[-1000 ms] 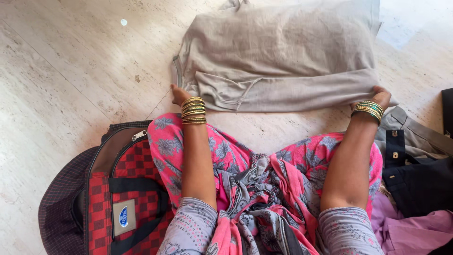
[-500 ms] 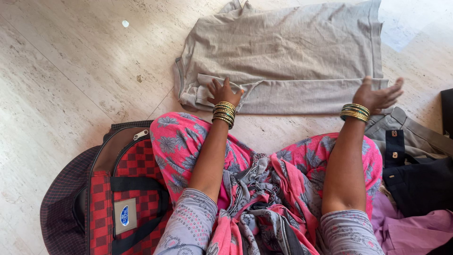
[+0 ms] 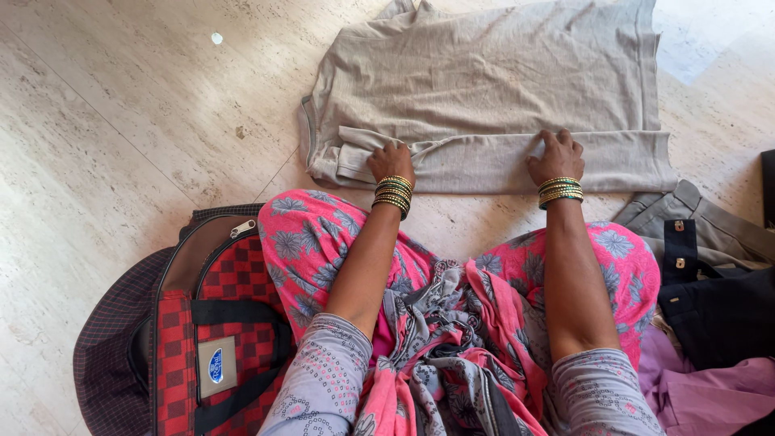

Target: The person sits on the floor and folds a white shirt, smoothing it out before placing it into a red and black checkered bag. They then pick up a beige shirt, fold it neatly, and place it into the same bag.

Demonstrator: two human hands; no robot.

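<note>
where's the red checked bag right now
The bag lies on the floor at lower left of the head view, against the person's left knee, near the grey shirt.

Left: red checked bag (image 3: 206, 323) lies beside the knee; bare floor (image 3: 121, 121) beyond
Right: heaped clothes (image 3: 714, 307) crowd the side
Ahead: grey shirt (image 3: 484, 89) covers the floor
</note>
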